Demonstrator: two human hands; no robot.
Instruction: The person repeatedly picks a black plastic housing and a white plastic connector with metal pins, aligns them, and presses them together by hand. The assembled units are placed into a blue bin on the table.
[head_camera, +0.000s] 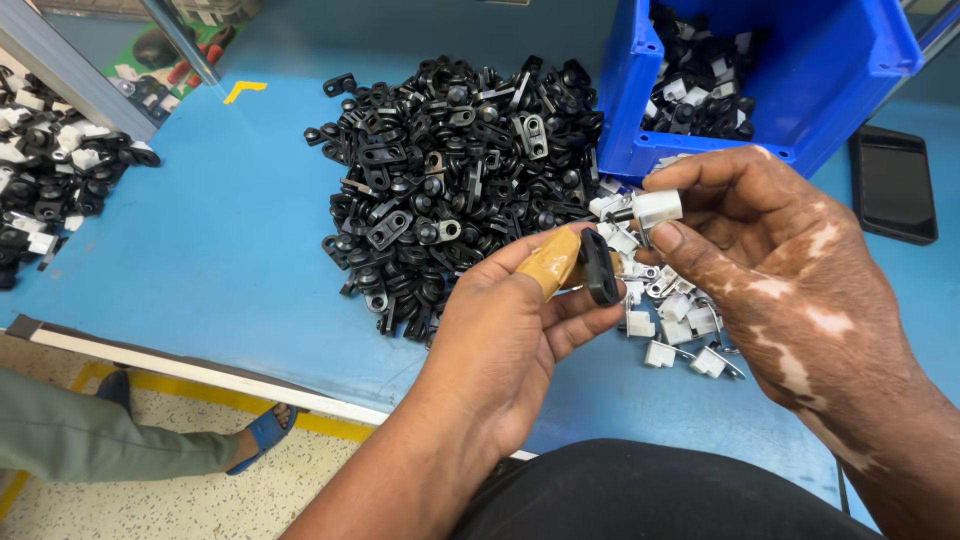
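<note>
A dark-clothed lap (640, 495) is seen at the lower edge, in front of the blue counter (220, 250). Above it, the left hand (500, 340) is raised over the counter; a small black clip (598, 266) is pinched between its thumb and fingers, and the thumb tip is wrapped in tan tape (550, 262). The right hand (790, 270) is held just beside it, and a small white plug with a metal pin (652, 209) is gripped between thumb and forefinger, the pin pointed toward the black clip, the two parts near but apart. Beneath the hands, loose white plugs (680, 325) are scattered on the counter. Farther back, a large heap of black clips (450, 170) is spread out. A blue bin (800, 70) holding mixed black and white parts is placed beyond, with a dark phone (893, 183) lying to its right. At far left, another pile of parts (55, 170) is noted, and another person's sandalled foot (262, 436) is seen on the floor.
</note>
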